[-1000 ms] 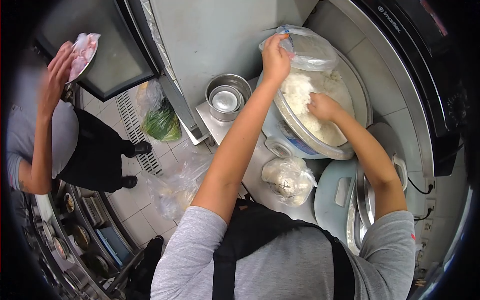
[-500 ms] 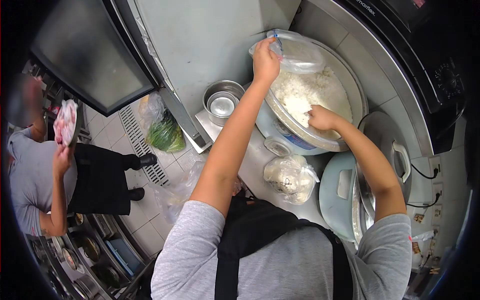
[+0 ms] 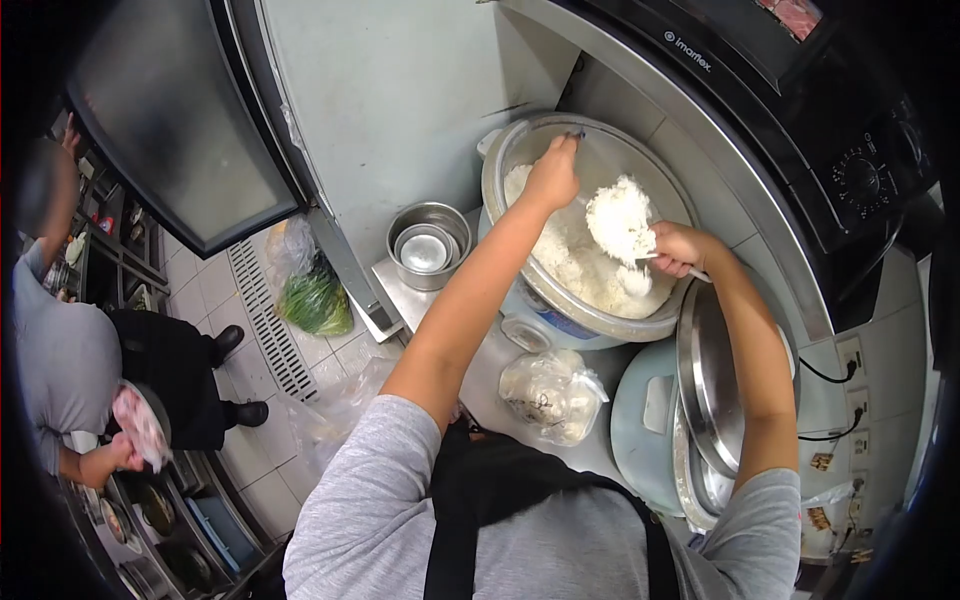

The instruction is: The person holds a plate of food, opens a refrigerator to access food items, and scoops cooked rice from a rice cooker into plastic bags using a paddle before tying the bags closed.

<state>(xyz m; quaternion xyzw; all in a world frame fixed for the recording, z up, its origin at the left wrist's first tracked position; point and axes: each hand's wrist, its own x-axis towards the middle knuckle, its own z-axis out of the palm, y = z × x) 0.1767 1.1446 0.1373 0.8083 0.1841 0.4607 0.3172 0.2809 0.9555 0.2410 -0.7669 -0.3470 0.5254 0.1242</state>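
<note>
A tall grey cabinet point(image 3: 390, 110) fills the upper left, with a dark-framed door point(image 3: 165, 110) swung out beside it. A co-worker point(image 3: 65, 325) in a grey shirt and black apron stands at the left edge, one hand on a dish of pale pink pieces point(image 3: 142, 425). A black Imarflex oven point(image 3: 800, 120) sits at upper right. Beneath it, on the steel desk point(image 3: 493, 350), stands a large, wide-mouthed rice cooker point(image 3: 590, 313) partly filled with white cooked rice point(image 3: 575, 272). Nearer the person is a second rice cooker point(image 3: 635, 425), a steel lid point(image 3: 708, 370) resting tilted on it. A plastic bag of greens point(image 3: 315, 300) lies on the floor. Nested steel pots point(image 3: 405, 255) stand near the desk's left edge, and a clear bag of pale lumps point(image 3: 550, 395) lies just beside the large cooker.

The left hand point(image 3: 553, 175) is over the cooker's far left part, fingers drawn together; whether they grip anything I cannot tell. The right hand point(image 3: 680, 248) is curled firmly around a slim, light handle point(image 3: 700, 274); at its fingertips, a clump of rice point(image 3: 620, 220) is raised above the rest.
</note>
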